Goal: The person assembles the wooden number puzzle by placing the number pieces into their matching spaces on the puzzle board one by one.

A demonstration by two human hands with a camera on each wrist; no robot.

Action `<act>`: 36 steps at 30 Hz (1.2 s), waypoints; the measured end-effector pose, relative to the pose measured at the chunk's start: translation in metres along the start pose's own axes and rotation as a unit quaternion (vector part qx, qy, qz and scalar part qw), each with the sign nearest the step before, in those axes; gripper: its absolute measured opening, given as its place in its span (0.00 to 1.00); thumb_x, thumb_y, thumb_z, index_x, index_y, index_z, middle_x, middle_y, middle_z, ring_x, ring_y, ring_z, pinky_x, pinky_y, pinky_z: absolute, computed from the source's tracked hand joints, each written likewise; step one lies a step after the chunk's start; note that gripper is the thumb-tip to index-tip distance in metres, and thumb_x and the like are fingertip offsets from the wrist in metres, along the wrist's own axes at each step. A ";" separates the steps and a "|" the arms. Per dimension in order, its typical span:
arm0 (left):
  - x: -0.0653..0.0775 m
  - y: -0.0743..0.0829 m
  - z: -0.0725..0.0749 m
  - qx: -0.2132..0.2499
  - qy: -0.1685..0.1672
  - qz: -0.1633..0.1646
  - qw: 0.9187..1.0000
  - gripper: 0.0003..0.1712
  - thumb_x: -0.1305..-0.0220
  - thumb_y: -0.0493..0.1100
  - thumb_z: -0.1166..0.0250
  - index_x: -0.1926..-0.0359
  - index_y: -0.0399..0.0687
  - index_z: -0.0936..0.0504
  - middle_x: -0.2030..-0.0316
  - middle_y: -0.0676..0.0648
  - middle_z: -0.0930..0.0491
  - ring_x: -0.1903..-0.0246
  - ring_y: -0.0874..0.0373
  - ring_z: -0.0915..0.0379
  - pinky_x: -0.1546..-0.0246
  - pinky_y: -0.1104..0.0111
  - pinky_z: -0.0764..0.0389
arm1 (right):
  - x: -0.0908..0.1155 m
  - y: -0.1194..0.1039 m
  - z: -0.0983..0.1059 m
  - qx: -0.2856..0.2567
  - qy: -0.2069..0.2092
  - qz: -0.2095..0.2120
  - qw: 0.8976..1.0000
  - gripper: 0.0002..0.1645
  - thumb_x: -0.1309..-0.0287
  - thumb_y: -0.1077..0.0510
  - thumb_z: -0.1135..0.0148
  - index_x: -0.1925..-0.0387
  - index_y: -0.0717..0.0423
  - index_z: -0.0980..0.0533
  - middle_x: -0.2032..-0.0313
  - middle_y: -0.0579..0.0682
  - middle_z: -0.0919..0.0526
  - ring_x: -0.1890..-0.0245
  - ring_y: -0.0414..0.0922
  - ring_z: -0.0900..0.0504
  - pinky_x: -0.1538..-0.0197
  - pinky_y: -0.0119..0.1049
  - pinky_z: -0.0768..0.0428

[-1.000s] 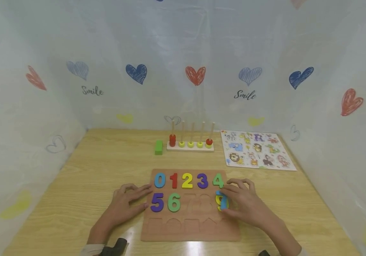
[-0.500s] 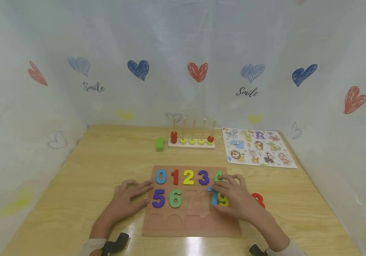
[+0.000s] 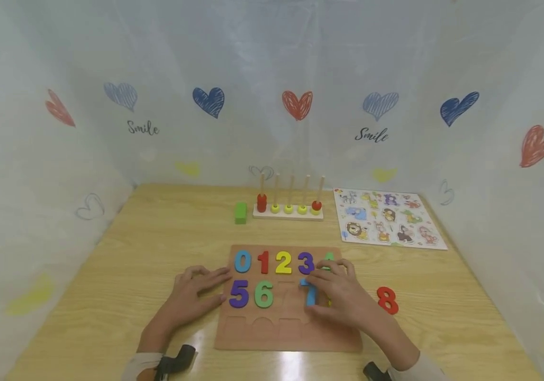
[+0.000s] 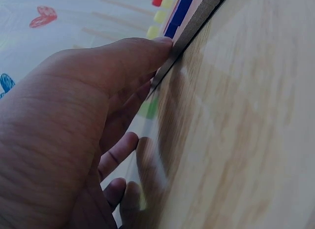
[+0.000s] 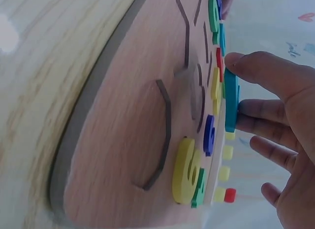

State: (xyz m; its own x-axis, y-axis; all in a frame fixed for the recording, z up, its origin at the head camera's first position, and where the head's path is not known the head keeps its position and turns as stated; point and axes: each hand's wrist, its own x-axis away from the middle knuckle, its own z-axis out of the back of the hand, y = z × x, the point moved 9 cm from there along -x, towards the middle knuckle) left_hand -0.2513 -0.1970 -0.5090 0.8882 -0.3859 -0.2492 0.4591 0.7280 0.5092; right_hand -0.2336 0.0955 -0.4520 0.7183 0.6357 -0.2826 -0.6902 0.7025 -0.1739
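My right hand pinches a blue number 7 piece between thumb and fingers, over the wooden puzzle board. In the right wrist view that blue piece stands above the board's surface. My left hand touches the board's left edge with its thumb and fingertips, fingers relaxed. Pieces 0 to 3 fill the top row, and the green 4 is partly hidden by my right hand. Purple 5 and green 6 lie in the second row. The yellow 9 sits at that row's right end.
A red number 8 piece lies on the table right of the board. Behind stand a green block and a peg counter with red and yellow beads. An animal puzzle lies at the back right.
My right hand has carried the blue 7 leftward from over the yellow 9. The red 8, hidden before, now shows on the table. My left hand stays at the board's edge.
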 end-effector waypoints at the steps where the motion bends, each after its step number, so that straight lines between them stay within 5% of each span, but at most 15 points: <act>1: 0.000 0.000 -0.001 0.004 -0.001 0.002 1.000 0.29 0.35 0.60 0.34 0.35 0.65 0.22 0.32 0.60 0.29 0.41 0.51 0.41 0.50 0.53 0.46 | -0.001 -0.001 -0.001 0.004 0.001 0.002 1.000 0.28 0.50 0.42 0.25 0.48 0.49 0.16 0.50 0.42 0.15 0.40 0.49 0.30 0.39 0.59 0.45; 26: -0.002 0.000 0.006 0.003 0.004 0.003 1.000 0.29 0.35 0.59 0.33 0.34 0.66 0.23 0.33 0.59 0.28 0.39 0.47 0.40 0.47 0.47 0.47 | -0.038 -0.024 -0.028 0.009 -0.011 0.007 1.000 0.24 0.50 0.45 0.26 0.53 0.51 0.15 0.54 0.44 0.15 0.42 0.49 0.29 0.41 0.57 0.39; 36: -0.002 0.001 0.002 0.007 0.007 0.000 1.000 0.29 0.36 0.59 0.32 0.35 0.65 0.22 0.34 0.60 0.28 0.40 0.48 0.40 0.47 0.47 0.47 | -0.034 -0.021 -0.035 0.008 -0.031 -0.014 0.999 0.26 0.50 0.40 0.24 0.52 0.48 0.15 0.53 0.41 0.17 0.40 0.47 0.31 0.42 0.57 0.38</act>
State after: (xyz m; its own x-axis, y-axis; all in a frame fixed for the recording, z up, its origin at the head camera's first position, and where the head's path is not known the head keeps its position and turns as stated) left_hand -0.2525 -0.1971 -0.5067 0.8885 -0.3778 -0.2603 0.4587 0.7205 0.5201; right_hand -0.2465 0.0479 -0.4716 0.7419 0.6339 -0.2184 -0.6683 0.7252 -0.1655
